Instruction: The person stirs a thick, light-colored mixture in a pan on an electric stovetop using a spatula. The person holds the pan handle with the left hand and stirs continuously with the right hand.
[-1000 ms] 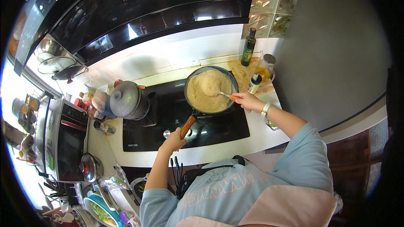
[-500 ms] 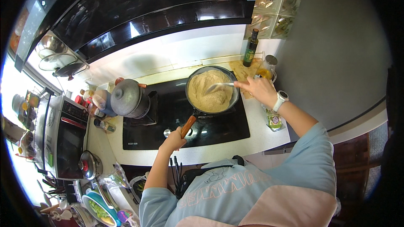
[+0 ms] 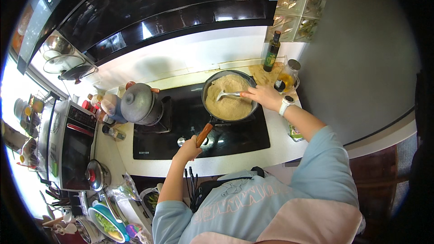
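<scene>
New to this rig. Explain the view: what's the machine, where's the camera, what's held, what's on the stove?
No machine arms here: these are a person's two bare hands, seen from a head-worn fisheye camera looking down, so straight edges look bent. The left hand grips the wooden handle of a pan. The right hand holds a metal utensil, its far end at the tan, powdery-looking food in the pan. On the black cooktop, a grey lidded pot stands left of the pan.
</scene>
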